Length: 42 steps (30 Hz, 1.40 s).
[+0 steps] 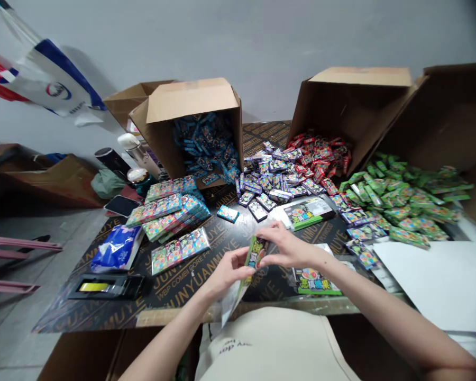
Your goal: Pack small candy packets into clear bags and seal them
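Over the table's front edge, my two hands hold a printed plastic pouch point(255, 253) with a green, black and multicoloured front. Its pale, see-through part hangs down toward my lap. My left hand point(233, 271) pinches the pouch's left side between thumb and fingers. On the other side, my right hand point(284, 247) grips the upper right edge. Whether anything is inside the pouch cannot be made out. A stack of similar pouches point(308, 212) lies beyond my right hand, and more flat pouches point(316, 278) lie under my right forearm. A small blue packet point(227, 213) rests beyond my left hand.
Tipped cartons spill blue packets point(208, 143), red packets point(321, 156) and green packets point(404, 193). Purple packets point(269, 172) are heaped between them. Filled strips point(180, 250), a blue tissue pack point(117, 247) and a tape dispenser point(107, 287) lie left. White sheets point(432, 286) cover the right.
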Motion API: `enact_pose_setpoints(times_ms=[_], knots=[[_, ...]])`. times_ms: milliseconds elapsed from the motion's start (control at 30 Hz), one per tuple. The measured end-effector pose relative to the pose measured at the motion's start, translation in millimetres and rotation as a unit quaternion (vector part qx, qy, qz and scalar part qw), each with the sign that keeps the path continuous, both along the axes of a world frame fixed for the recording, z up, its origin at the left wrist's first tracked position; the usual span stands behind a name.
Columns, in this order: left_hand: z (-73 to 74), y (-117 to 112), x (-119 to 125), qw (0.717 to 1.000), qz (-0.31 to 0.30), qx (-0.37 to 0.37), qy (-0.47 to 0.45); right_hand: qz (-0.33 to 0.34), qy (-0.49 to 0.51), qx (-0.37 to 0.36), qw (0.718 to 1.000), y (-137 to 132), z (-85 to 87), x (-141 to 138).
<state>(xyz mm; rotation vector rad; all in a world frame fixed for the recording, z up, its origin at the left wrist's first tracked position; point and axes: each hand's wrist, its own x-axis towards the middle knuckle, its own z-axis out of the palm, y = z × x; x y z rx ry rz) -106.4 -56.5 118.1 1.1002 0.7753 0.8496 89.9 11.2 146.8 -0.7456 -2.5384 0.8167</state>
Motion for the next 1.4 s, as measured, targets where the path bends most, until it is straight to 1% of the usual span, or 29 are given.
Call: enact_pose_setpoints(times_ms=[67,133,233,300,400,467,533,633,700,833,933,1033,1100,1133,1167,1233,1267,1300,1333,1367,1400], knots=[[1.3,-1,0,1.000,-0.009,-0.010,0.013,-0.002,0.011,-0.029,1.000,1,-3.3,-1],[2.2,-2,0,1.000,-0.021,-0.023,-0.001,-0.007,0.036,-0.047,0.998,2,-7.1,-3],[4.7,-3,-2,0.999,-0.027,-0.031,-0.031,-0.040,0.081,-0.037,0.995,2,-10.0,-7],[6.8,-2,-4,0.999,-0.017,-0.030,-0.026,-0.053,0.096,-0.027,0.994,1,-8.7,-8],[8.9,-1,-8,1.000,0.017,-0.017,0.002,-0.017,0.066,-0.029,0.997,0,-3.0,-9],[9.5,0,-8,0.999,0.028,-0.015,0.014,0.002,0.040,-0.038,0.998,0,0.4,-10],[9.6,1,-7,0.999,0.028,-0.024,0.023,-0.003,0.036,-0.052,0.998,0,1.8,-11],[8.5,0,-5,0.998,0.037,-0.034,0.029,-0.028,0.061,-0.066,0.996,0,0.0,-13],[6.4,-3,-4,0.998,0.034,-0.049,0.012,-0.033,0.078,-0.073,0.994,0,-2.7,-15],[0.7,-10,-4,0.993,0.005,-0.112,-0.046,0.009,0.091,-0.107,0.990,0,-8.2,-16],[-2.5,-13,-4,0.992,0.031,-0.120,-0.028,0.018,0.091,-0.134,0.987,2,-11.3,-17],[-3.9,-12,-3,0.991,0.074,-0.110,-0.001,0.005,0.095,-0.138,0.986,3,-13.4,-19],[-3.5,-10,-3,0.989,0.100,-0.109,0.007,-0.015,0.120,-0.140,0.983,3,-15.3,-21],[-2.8,-8,-4,0.987,0.113,-0.115,0.007,-0.043,0.145,-0.139,0.979,3,-16.9,-22],[-1.9,-7,-6,0.984,0.126,-0.123,0.005,-0.088,0.180,-0.137,0.970,3,-19.1,-22],[-0.2,-4,-9,0.980,0.149,-0.133,0.008,-0.197,0.257,-0.145,0.935,2,-25.5,-24],[0.1,-2,-11,0.979,0.155,-0.132,0.014,-0.231,0.284,-0.171,0.914,1,-29.5,-25],[-0.3,0,-13,0.979,0.156,-0.127,0.023,-0.235,0.299,-0.218,0.899,-1,-33.7,-27],[-1.5,1,-14,0.981,0.154,-0.116,0.033,-0.212,0.302,-0.277,0.887,-3,-37.8,-29],[-3.4,3,-15,0.982,0.151,-0.100,0.047,-0.175,0.299,-0.335,0.876,-5,-41.5,-31],[-6.0,4,-15,0.983,0.149,-0.078,0.068,-0.140,0.296,-0.377,0.867,-6,-44.6,-33]])
